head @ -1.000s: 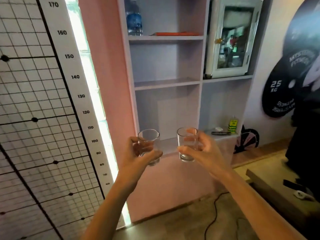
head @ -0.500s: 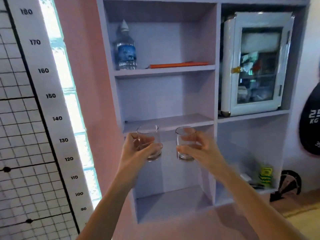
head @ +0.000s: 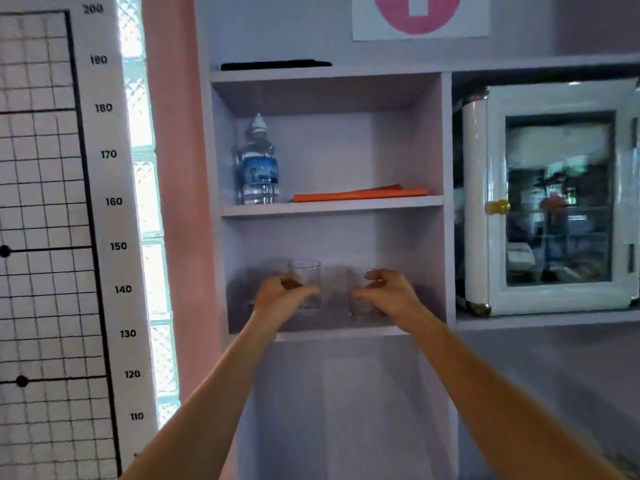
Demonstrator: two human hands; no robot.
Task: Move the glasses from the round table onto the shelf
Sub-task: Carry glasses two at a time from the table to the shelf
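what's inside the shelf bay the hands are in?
Two clear glasses: the left glass gripped by the left hand, the right glass by the right hand. Fingers cover part of their sides, so whether the bases touch the shelf board cannot be told.

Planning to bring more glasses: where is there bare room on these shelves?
Crowded: the middle shelf, where the left hand holds the left glass and the right hand the right glass, a narrow gap between. The bottle and flat orange item fill most of the shelf above. Bare: the top ledge right of the black strip.
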